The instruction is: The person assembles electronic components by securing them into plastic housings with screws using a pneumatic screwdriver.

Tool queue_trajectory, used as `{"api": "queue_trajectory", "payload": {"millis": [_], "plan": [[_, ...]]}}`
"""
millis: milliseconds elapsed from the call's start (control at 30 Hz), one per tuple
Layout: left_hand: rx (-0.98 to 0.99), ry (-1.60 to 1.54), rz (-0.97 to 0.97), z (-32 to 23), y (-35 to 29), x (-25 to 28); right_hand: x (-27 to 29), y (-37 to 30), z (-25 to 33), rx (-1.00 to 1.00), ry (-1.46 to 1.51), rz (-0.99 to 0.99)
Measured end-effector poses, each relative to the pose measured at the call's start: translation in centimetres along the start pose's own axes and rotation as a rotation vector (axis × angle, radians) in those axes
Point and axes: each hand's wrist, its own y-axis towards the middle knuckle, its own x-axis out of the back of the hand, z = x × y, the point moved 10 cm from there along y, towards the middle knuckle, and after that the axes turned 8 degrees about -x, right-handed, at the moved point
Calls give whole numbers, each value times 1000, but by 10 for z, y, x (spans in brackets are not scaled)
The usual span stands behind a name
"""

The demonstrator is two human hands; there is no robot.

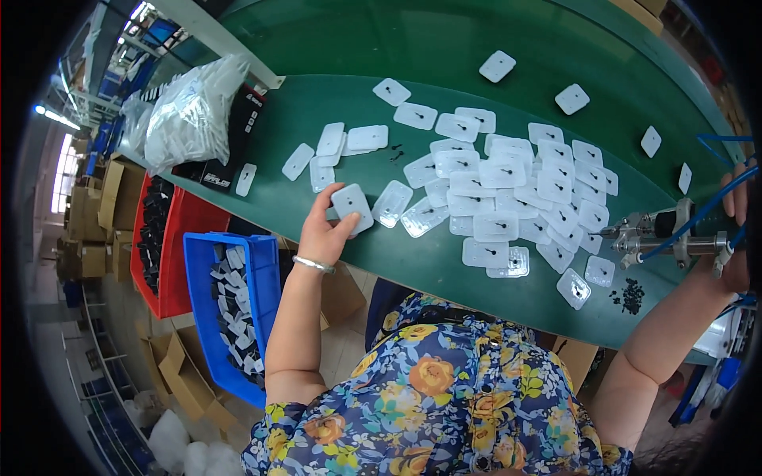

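My left hand rests at the near edge of the green table, fingers gripping a white rounded-square plastic plate. My right hand at the far right holds a silver pneumatic screwdriver with a blue air hose, its tip pointing left toward the plates. A large spread of similar white plates, most with a dark screw in the middle, covers the table between my hands. A small heap of black screws lies under the tool.
A clear bag of white parts sits on a black box at the table's left end. Below stand a blue bin with white and black parts, a red bin with dark parts, and cardboard boxes on the floor.
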Motion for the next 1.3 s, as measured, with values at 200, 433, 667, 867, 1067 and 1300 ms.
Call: {"api": "queue_trajectory", "payload": {"millis": [200, 433, 667, 867, 1067, 1300], "plan": [[111, 117, 206, 13, 0, -10, 1, 3, -1, -22, -7, -110], [-290, 734, 45, -21, -7, 17, 7, -5, -14, -83, 334, 105], [-455, 49, 311, -120, -28, -119, 4, -7, -21, -141, 259, -23], [-106, -404, 681, -111, -42, -272, -16, -20, 4, -3, 145, -58], [-24, -328, 785, -109, -49, -306, -10, -25, 4, 19, 155, -19], [-443, -217, 581, -138, -41, -292, -5, -30, 10, 32, 145, -33]]}}
